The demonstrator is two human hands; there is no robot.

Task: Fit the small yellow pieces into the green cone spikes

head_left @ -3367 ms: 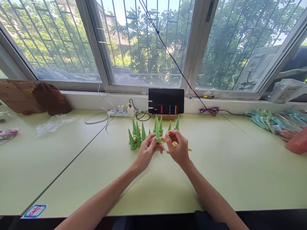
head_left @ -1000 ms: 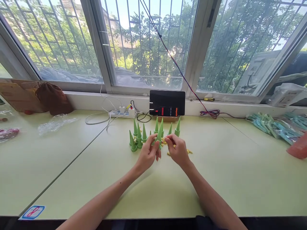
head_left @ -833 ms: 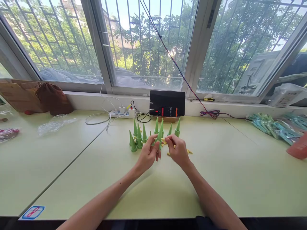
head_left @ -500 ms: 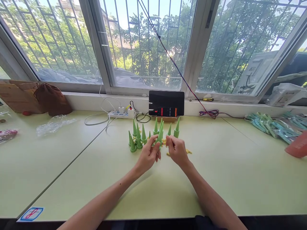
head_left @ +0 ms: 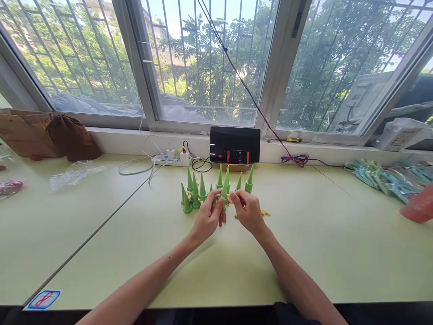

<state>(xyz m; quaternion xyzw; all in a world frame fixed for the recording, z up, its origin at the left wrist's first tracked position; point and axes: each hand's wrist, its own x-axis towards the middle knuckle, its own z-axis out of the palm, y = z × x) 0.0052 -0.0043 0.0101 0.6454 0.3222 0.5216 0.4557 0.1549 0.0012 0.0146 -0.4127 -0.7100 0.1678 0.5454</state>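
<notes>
Between the fingers and thumb of my left hand [head_left: 209, 214] is a green plastic cone [head_left: 224, 186], held with its tip up. My right hand [head_left: 248, 208] is beside it on the right, fingers pinched together; whatever they grip is too small or hidden to make out. Several more green cones [head_left: 195, 195] stand upright on the table behind and left of my hands, and another cone [head_left: 249, 180] stands behind my right hand. Small yellow pieces [head_left: 265, 212] lie on the table by my right hand, with more partly hidden among the cones.
A dark tablet [head_left: 235, 133] leans at the window sill, a phone [head_left: 237, 156] before it. A power strip [head_left: 169, 159] with cables lies to its left. Clear plastic [head_left: 76, 174] and a brown bag [head_left: 72, 137] are at left; bagged blue-green items [head_left: 382, 178] and a red object [head_left: 417, 205] at right.
My right hand has shifted slightly left, toward the cone in my left hand. The left hand keeps its hold, and the standing cones have not moved.
</notes>
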